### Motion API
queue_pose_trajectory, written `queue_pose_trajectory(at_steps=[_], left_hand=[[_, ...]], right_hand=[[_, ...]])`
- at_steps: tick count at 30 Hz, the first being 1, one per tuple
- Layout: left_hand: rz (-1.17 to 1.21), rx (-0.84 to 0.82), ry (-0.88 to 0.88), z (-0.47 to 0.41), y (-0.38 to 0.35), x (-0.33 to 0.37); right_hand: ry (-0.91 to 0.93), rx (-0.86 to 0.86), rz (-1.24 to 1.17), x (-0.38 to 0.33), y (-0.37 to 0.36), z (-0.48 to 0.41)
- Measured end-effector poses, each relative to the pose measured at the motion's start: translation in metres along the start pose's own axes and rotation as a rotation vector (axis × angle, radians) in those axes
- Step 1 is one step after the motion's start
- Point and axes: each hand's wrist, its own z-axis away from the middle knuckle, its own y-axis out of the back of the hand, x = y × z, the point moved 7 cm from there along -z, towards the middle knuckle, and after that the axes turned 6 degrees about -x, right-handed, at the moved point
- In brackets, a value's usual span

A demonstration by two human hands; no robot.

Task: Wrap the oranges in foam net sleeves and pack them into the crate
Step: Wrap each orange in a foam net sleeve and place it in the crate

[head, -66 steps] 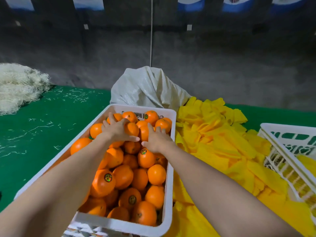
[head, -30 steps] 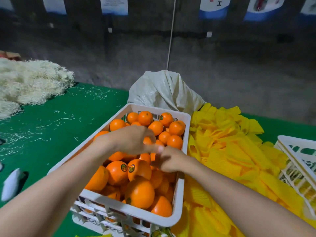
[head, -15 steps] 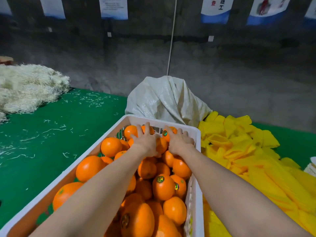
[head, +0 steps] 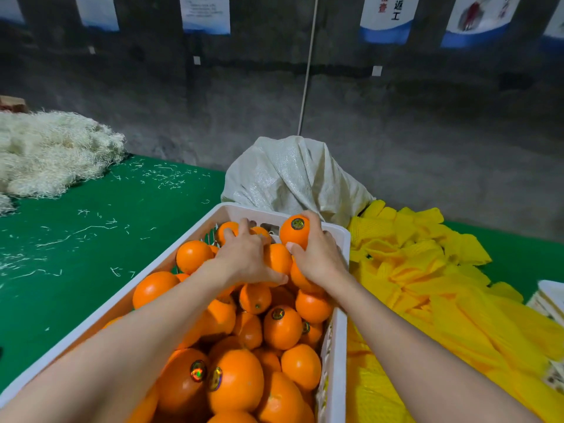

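A white plastic crate (head: 334, 355) full of loose oranges (head: 282, 326) stands in front of me on the green table. My right hand (head: 319, 254) grips one orange (head: 294, 230) with a round sticker, lifted at the crate's far right corner. My left hand (head: 244, 257) lies over the heap at the far end, fingers and thumb curled around another orange (head: 277, 257). A pile of yellow foam net sleeves (head: 427, 285) lies right of the crate.
A grey woven sack (head: 293, 175) sits behind the crate. White shredded fibre (head: 45, 154) is heaped at the far left, with strands scattered over the green table (head: 76, 254). The corner of a second white crate (head: 549, 297) shows at the right edge.
Both hands reached to the crate's far end. My right hand has since closed on a stickered orange and raised it above the heap; my left hand has wrapped around an orange.
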Motion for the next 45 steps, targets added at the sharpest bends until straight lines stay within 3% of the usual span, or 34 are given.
queue_pose_trajectory(at_steps=[6, 10, 13, 17, 22, 24, 27, 30, 33, 36, 38, 40, 42, 45], left_hand=[[-0.058, -0.121, -0.067, 0.082, -0.003, -0.009], [-0.051, -0.059, -0.125, 0.121, 0.003, -0.002], [0.062, 0.002, -0.114, 0.140, 0.017, 0.003], [-0.100, 0.198, -0.041, 0.152, 0.028, -0.006], [-0.183, 0.110, 0.099, 0.158, 0.011, -0.033], [-0.247, 0.167, 0.081, 0.161, 0.009, -0.030], [-0.134, 0.283, 0.016, 0.162, 0.019, -0.021], [0.132, 0.238, -0.090, 0.154, 0.019, -0.017], [0.368, 0.202, -0.158, 0.143, 0.019, -0.019], [0.612, 0.076, -0.208, 0.128, 0.019, -0.013], [0.500, -0.076, -0.240, 0.117, 0.012, -0.003], [0.322, -0.113, -0.280, 0.108, 0.008, 0.003], [0.294, -0.074, -0.307, 0.103, 0.009, 0.004], [0.359, -0.020, -0.287, 0.101, 0.007, -0.001]], right_hand=[[-0.135, -0.242, -0.355, -0.001, -0.013, 0.064], [-0.280, -0.324, -0.456, 0.007, -0.018, 0.094], [-0.285, -0.313, -0.403, 0.009, -0.015, 0.110], [-0.145, -0.275, -0.333, -0.007, -0.010, 0.124], [-0.072, -0.239, -0.260, -0.019, -0.011, 0.122], [-0.064, -0.225, -0.278, -0.020, -0.011, 0.116], [-0.071, -0.413, -0.197, -0.021, -0.029, 0.105], [-0.086, -0.589, -0.098, -0.019, -0.048, 0.100], [-0.072, -0.510, -0.193, -0.017, -0.046, 0.097], [-0.152, -0.432, -0.495, -0.015, -0.038, 0.100], [-0.187, -0.480, -0.703, -0.020, -0.037, 0.104], [-0.199, -0.529, -0.850, -0.023, -0.038, 0.106], [-0.158, -0.469, -0.775, -0.026, -0.036, 0.105], [0.144, -0.146, -0.298, -0.036, -0.015, 0.099]])
